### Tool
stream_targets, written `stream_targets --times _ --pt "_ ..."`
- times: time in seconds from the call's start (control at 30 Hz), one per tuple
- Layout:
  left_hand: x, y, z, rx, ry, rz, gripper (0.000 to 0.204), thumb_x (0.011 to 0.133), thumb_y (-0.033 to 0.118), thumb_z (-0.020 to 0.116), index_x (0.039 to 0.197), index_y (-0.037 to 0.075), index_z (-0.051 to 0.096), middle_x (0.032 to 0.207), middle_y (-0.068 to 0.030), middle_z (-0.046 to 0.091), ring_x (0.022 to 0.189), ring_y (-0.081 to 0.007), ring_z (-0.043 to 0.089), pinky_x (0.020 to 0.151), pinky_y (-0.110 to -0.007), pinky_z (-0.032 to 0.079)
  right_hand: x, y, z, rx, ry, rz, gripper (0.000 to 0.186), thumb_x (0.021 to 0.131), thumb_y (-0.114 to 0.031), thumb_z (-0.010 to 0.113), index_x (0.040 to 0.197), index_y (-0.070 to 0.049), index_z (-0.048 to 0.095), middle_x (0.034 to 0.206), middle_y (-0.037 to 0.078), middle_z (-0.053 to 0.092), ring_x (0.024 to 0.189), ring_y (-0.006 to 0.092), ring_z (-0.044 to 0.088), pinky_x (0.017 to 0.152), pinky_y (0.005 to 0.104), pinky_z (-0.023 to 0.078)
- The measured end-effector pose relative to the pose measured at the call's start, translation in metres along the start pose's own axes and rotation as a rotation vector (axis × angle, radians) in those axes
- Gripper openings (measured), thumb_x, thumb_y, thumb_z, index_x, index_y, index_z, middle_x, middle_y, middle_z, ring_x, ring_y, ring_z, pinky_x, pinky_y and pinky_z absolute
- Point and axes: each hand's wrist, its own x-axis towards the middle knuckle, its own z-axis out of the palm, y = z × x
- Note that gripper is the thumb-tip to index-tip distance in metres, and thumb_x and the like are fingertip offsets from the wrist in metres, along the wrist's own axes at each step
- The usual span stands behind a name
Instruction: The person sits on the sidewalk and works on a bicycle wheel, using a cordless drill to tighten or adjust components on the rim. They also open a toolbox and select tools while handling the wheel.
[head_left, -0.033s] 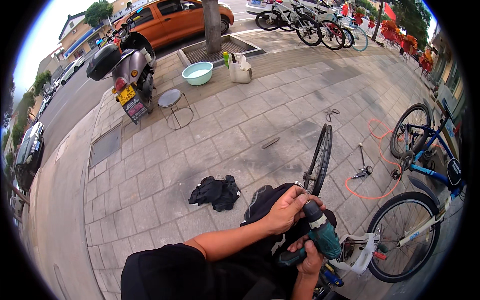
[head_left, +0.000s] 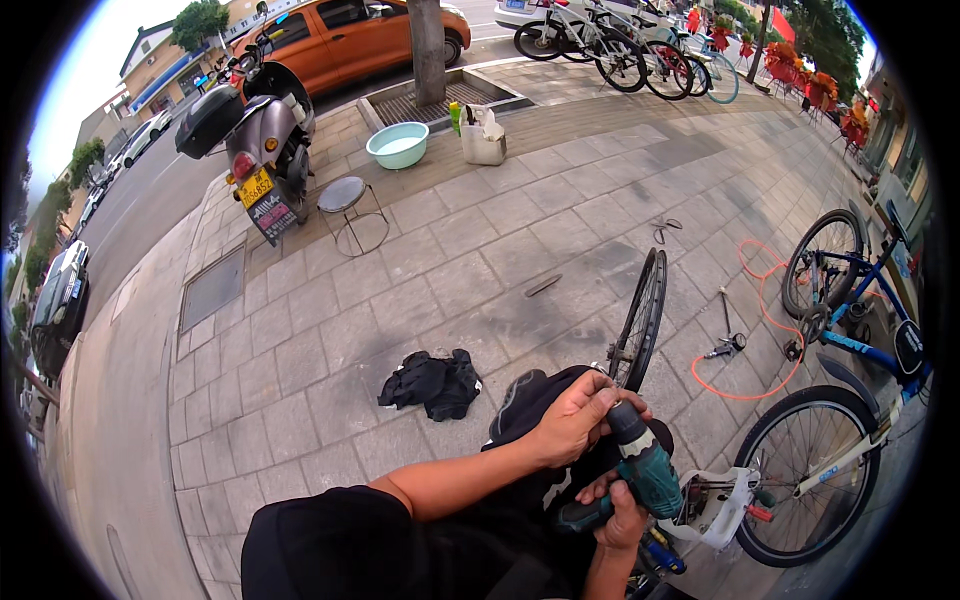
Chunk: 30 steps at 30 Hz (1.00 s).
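Note:
A teal and black cordless drill [head_left: 652,482] is held over my lap, its chuck pointing away from me. My right hand [head_left: 622,518] is wrapped round the drill's grip. At the chuck's front end, my left hand [head_left: 575,422] has thumb and fingers pinched together. A small metallic glint shows there, but I cannot make out the piece between the fingertips. Just beyond the hands, a bicycle wheel rim [head_left: 637,320] stands upright near my knee. To the left, a crumpled black cloth [head_left: 432,384] lies on the paving.
A blue and white bicycle [head_left: 850,345] stands at the right, beside an orange air hose [head_left: 745,395] with a gauge. A white plastic basket [head_left: 735,505] sits near the drill. Farther off are a round stool [head_left: 343,195], a green basin [head_left: 397,146] and a scooter [head_left: 262,135].

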Motion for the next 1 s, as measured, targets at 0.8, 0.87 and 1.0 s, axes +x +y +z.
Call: stream_targets --times 0.8,0.87,1.0 --pt "-0.013 0.029 -0.015 0.191 -0.103 0.001 0.021 0.112 0.026 0.049 0.119 0.006 0.045 0.13 -0.0174 0.067 0.12 -0.0215 0.065 0.101 -0.036 0.053 -0.005 -0.002 0.011 0.0 -0.041 0.045 0.038 0.094 -0.026 0.072 0.116 0.001 0.056 0.083 0.009 0.059 0.074 0.0245 0.064 0.077 0.0442 0.057" --pt "-0.01 0.033 -0.017 0.29 -0.101 0.013 0.024 0.113 0.027 0.048 0.115 0.004 0.043 0.13 -0.0205 0.066 0.121 -0.0217 0.065 0.101 -0.035 0.054 -0.005 -0.005 0.016 -0.007 -0.006 0.048 0.039 0.092 -0.025 0.074 0.115 0.002 0.057 0.083 0.01 0.06 0.075 0.0253 0.065 0.077 0.0448 0.058" --pt "-0.011 0.027 -0.009 0.265 0.021 -0.043 0.027 0.112 0.029 0.05 0.112 0.003 0.042 0.132 -0.0216 0.066 0.12 -0.0226 0.066 0.1 -0.037 0.056 0.002 -0.006 0.017 0.041 -0.021 0.053 0.036 0.09 -0.023 0.075 0.114 0.001 0.061 0.084 0.009 0.061 0.076 0.0255 0.066 0.078 0.0443 0.057"
